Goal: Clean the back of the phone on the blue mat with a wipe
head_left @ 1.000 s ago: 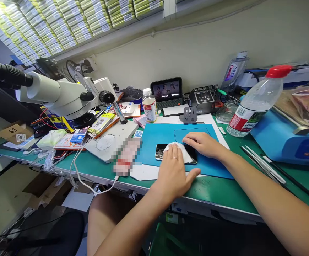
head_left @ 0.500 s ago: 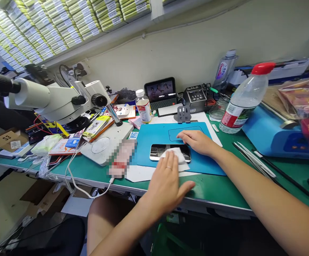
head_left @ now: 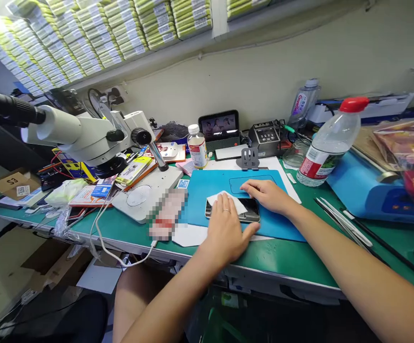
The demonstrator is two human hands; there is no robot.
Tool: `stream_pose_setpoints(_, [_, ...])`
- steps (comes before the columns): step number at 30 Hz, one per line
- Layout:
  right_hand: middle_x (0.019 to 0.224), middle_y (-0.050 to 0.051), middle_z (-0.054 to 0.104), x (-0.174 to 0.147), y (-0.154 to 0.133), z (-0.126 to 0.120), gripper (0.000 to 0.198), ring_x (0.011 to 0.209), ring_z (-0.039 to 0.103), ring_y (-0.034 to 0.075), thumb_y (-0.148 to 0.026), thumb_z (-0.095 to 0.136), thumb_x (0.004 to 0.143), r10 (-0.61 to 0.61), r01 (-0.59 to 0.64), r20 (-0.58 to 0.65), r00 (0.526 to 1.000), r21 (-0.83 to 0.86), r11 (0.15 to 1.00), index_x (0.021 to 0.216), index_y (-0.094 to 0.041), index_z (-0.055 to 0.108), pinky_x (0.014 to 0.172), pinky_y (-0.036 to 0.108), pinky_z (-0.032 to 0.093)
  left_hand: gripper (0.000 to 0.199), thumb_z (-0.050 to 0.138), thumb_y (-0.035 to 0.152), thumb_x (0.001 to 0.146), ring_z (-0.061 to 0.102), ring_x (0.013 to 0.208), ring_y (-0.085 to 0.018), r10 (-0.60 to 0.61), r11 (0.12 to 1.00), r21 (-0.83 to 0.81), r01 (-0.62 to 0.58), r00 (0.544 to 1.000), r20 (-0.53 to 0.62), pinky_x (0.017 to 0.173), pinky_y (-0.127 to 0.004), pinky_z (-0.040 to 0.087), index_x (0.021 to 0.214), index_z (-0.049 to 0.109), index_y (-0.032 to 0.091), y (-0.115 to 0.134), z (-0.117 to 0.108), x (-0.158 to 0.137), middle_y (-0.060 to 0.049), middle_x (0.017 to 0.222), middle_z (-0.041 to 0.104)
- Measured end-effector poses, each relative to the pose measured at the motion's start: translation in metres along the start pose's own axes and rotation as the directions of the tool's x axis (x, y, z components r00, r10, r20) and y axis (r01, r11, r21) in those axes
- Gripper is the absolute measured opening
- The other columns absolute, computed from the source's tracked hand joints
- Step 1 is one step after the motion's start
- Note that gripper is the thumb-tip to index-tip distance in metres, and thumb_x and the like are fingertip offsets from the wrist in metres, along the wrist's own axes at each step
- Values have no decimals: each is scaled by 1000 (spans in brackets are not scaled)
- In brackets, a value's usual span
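A phone (head_left: 251, 210) lies face up and sideways on the blue mat (head_left: 202, 183), its dark screen showing reflections. Across its left and middle part is a folded white tissue (head_left: 240, 206). My left hand (head_left: 228, 228) lies flat over the tissue, fingers straight and close together, thumb spread to the right; it presses rather than grips. Just beyond the phone's upper right edge rests my right hand (head_left: 269, 194), fingers loosely bent and thumb slightly apart from the index finger. Nothing shows in it; whether its thumb touches the phone I cannot tell.
A microscope (head_left: 85, 136) stands at left over its pale base (head_left: 146, 193). A cabled, blurred-out item (head_left: 167, 214) lies left of the mat. Behind are a small drink bottle (head_left: 197, 147) and a screen (head_left: 219, 128). At right are a red-capped bottle (head_left: 330, 143) and tweezers (head_left: 342, 224).
My left hand has slid the tissue leftward along the phone, uncovering its right part. My right hand has barely moved. The whole view has shifted slightly.
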State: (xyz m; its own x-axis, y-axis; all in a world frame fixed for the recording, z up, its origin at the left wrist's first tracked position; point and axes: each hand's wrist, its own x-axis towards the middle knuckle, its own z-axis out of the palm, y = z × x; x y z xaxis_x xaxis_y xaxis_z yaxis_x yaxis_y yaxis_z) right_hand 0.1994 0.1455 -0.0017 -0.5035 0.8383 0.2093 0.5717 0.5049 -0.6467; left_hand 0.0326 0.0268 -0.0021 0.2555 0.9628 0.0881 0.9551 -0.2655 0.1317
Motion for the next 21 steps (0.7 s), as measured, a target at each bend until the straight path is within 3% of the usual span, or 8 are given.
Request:
stream_pose_setpoints(4, [73,4,72,0,-2,-1,48,74,65,25,-61,42,95,-4,4,-12,1000,1,1000,83,-24,71,69,36,46,98,25,72,98,21,152,-39,91,996,-15,-92,994,-58,125,-49,23,153,28,-10,40,11,7,-30,160,28])
stream_pose_setpoints(7, [77,5,74,-1,-4,-1,49,78,66,26,-62,42,95,-2,2,-15,1000,-4,1000,83,-25,72,72,37,48,98,23,72,99,21,153,-38,125,991,-38,-128,990,-65,125,-49,23,154,25,-9,46,12,6,-29,161,26])
stream_pose_setpoints(11, [78,4,74,-2,-4,-2,48,76,65,24,-62,43,95,5,-5,22,1000,-19,1000,81,-25,71,72,36,47,94,21,71,99,20,153,-36,146,984,-103,-147,989,-14,124,-49,26,155,29,-5,18,7,-7,-26,162,24])
stream_pose_setpoints(16, [88,7,74,-2,-4,-3,44,82,65,25,-59,46,95,-15,22,92,996,-68,997,81,-24,69,74,37,46,84,30,63,102,16,154,-34,80,997,-23,-80,997,6,124,-51,26,156,27,-2,-26,-1,-32,-24,164,18])
stream_pose_setpoints(21, [82,6,72,-4,-4,-2,47,78,63,24,-60,43,96,-8,13,66,998,-67,998,75,-24,66,70,37,43,76,29,57,105,13,154,-30,88,996,-18,-87,995,41,124,-51,26,159,21,5,-49,-8,-52,-20,166,16])
